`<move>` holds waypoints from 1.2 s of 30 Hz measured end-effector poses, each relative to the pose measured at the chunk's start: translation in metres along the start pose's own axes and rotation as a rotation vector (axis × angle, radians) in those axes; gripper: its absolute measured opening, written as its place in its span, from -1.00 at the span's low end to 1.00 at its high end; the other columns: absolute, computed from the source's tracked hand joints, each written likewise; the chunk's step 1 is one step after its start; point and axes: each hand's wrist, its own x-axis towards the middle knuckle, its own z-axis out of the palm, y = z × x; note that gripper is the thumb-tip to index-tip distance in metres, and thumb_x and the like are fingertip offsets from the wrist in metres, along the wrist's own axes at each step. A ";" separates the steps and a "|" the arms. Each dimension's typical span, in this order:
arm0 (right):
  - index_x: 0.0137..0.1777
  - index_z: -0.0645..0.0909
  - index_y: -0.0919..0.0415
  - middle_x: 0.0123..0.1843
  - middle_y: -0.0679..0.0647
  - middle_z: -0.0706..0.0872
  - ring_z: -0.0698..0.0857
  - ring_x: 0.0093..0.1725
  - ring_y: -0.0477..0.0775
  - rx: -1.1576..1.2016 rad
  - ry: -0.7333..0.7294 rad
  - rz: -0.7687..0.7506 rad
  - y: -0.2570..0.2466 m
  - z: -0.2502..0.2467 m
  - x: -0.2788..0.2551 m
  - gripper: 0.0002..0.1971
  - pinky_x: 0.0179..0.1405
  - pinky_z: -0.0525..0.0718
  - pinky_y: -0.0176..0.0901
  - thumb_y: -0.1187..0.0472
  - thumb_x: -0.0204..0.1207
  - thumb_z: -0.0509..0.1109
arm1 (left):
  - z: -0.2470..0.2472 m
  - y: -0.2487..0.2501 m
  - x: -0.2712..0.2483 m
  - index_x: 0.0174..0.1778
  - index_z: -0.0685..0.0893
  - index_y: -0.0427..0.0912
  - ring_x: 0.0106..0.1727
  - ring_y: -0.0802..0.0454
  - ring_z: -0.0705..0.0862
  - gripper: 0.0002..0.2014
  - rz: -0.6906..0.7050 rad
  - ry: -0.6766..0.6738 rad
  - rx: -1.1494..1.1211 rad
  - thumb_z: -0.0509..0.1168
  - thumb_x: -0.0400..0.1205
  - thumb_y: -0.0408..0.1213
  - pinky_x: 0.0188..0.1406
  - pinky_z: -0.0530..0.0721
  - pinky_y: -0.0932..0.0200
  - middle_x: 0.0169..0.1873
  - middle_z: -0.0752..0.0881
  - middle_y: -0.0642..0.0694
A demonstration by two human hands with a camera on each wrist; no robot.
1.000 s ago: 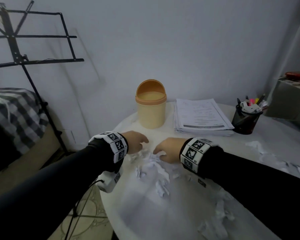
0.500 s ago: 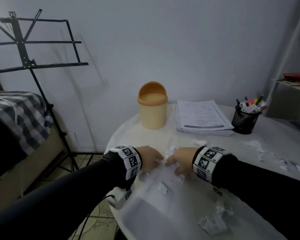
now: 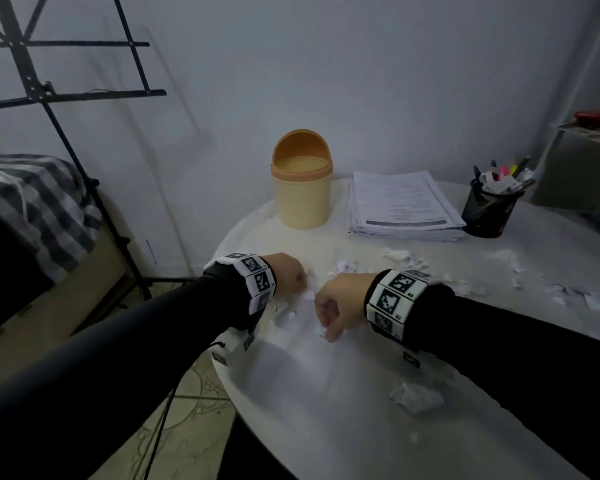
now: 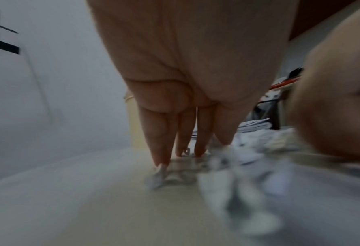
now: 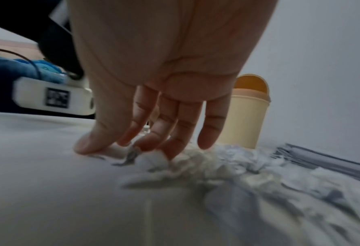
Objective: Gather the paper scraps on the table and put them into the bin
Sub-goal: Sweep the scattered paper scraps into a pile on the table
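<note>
Dim, cool light; blurred, edge-warped wrist views

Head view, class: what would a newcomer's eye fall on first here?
Two hands meet at the near left of the white table: the left hand and right hand rake at a heap of paper scraps between them. Behind them stands the beige bin, its orange lid open. More scraps lie loose nearer the camera.

Both hands — left hand (image 3: 288, 273), right hand (image 3: 340, 304) — palm-down, near together, fingers (image 5: 170, 133) extended, seemingly slightly bent.
</note>
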 end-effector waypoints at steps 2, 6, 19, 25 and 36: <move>0.01 0.74 0.18 -0.26 -0.06 0.63 0.60 -0.19 -0.03 -0.045 0.027 0.047 0.008 -0.005 0.002 -0.75 -0.42 0.42 -0.41 0.15 0.34 0.58 | 0.003 0.009 -0.004 0.15 0.72 -0.16 0.14 -0.13 0.67 -0.67 0.081 -0.001 0.000 0.10 0.69 -0.14 0.16 0.54 0.13 0.12 0.76 -0.15; 0.02 0.71 0.11 -0.08 0.00 0.69 0.65 -0.08 0.02 -0.154 0.068 0.165 0.022 -0.018 0.004 -0.73 -0.27 0.55 -0.23 0.12 0.31 0.56 | -0.004 0.017 -0.011 0.23 0.71 -0.04 0.22 -0.07 0.66 -0.68 0.146 0.113 -0.056 0.13 0.68 -0.13 0.24 0.52 0.15 0.19 0.75 -0.06; 0.58 0.32 0.12 0.54 0.13 0.47 0.48 0.50 0.19 -0.232 0.033 0.053 -0.008 -0.008 0.052 -0.52 0.40 0.44 -0.13 0.15 0.65 0.19 | 0.016 -0.033 -0.013 0.14 0.59 -0.06 -0.05 -0.06 0.63 -0.53 -0.082 -0.050 -0.117 0.33 0.49 0.22 -0.06 0.56 0.15 0.12 0.71 -0.09; 0.39 0.56 0.07 0.37 0.12 0.66 0.68 0.26 0.23 -0.247 -0.044 0.026 0.010 -0.006 0.036 -0.63 0.28 0.62 -0.10 0.19 0.60 0.21 | 0.012 -0.005 -0.005 0.00 0.68 -0.08 -0.53 0.08 0.60 -0.86 0.021 -0.083 -0.172 0.38 0.54 -0.22 -0.36 0.59 0.27 -0.15 0.79 -0.14; 0.33 0.63 -0.03 0.31 0.03 0.68 0.64 0.26 0.06 -0.155 0.137 0.175 0.057 -0.018 -0.050 -0.61 0.24 0.53 -0.16 -0.03 0.51 0.37 | -0.011 0.069 -0.001 0.18 0.70 -0.14 0.17 -0.12 0.68 -0.71 0.299 0.099 -0.081 0.24 0.63 -0.11 0.23 0.61 0.09 0.16 0.74 -0.12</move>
